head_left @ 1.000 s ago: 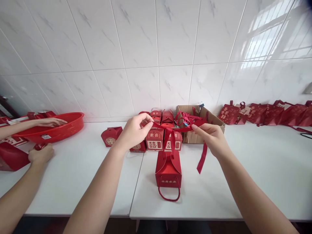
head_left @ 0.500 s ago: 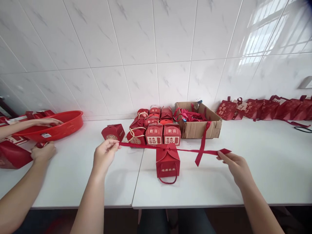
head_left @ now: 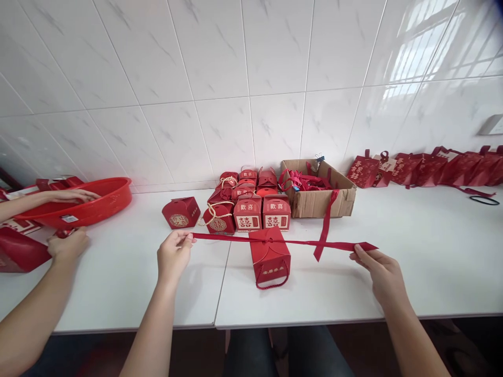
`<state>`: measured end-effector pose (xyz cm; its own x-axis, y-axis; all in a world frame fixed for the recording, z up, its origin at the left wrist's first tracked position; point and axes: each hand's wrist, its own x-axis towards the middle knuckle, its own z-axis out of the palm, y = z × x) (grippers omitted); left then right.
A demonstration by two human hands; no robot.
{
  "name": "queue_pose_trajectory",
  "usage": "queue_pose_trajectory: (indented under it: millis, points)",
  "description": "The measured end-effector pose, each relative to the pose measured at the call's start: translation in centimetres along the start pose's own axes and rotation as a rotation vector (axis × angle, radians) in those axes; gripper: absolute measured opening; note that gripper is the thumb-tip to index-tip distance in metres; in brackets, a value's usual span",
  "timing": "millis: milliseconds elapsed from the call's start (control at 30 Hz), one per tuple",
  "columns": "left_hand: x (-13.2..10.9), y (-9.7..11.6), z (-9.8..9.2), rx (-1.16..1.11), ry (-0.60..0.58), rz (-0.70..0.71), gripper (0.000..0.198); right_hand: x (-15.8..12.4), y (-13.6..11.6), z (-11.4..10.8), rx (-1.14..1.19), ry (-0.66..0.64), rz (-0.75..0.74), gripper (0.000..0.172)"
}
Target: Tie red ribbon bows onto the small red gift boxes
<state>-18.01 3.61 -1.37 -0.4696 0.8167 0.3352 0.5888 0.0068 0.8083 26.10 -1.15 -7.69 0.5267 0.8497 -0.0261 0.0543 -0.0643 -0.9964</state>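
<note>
Your left hand and right hand, fingers closed, pinch the ribbon taut over the near box, already shut, seemingly knotted, without a bow.

A person's bare left hand and bare right hand stretch a flat, dark-red ribbon across the top of a small red paper box on a white table. Just behind stand printed red gift boxes, beside an open brown cardboard carton of tangled red ribbons. At left, a co-worker's hand dips into a red plastic basin.
</note>
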Motion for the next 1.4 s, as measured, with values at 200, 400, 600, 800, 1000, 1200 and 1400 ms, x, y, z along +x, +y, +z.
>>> queue_pose_trajectory:
  millis: [200, 400, 600, 800, 1000, 1200, 1400]
  points:
    - [-0.1, -0.6, 0.3, 0.104, -0.073, -0.002, 0.017, 0.2, 0.8, -0.6, -0.054, -0.092, -0.002, 0.044]
    - [-2.3, 3.0, 2.0, 0.172, -0.083, 0.34, 0.032, 0.3, -1.7, 0.7, -0.223, 0.063, -0.257, 0.049]
    - [-4.5, 7.5, 5.9, 0.009, -0.586, 0.362, 0.037, -0.8, -7.0, 6.9, -0.231, -0.651, -0.301, 0.043]
    - [-4.9, 7.7, 7.4, -0.059, -0.682, 0.164, 0.046, 2.2, -7.7, 10.7, -0.334, -1.155, -0.168, 0.05]
    - [-5.1, 7.7, 7.4, -0.078, -0.662, 0.152, 0.046, 4.8, -9.2, 10.8, -0.06, -1.386, -0.058, 0.032]
    - [-5.2, 8.4, 7.5, -0.093, -0.512, 0.349, 0.035, 4.4, -7.9, 11.4, 0.298, -1.43, 0.092, 0.019]
    - [-6.6, 10.9, 7.9, -0.185, -0.483, 0.447, 0.021, 3.1, -7.2, 11.8, 0.373, -1.391, 0.035, 0.037]
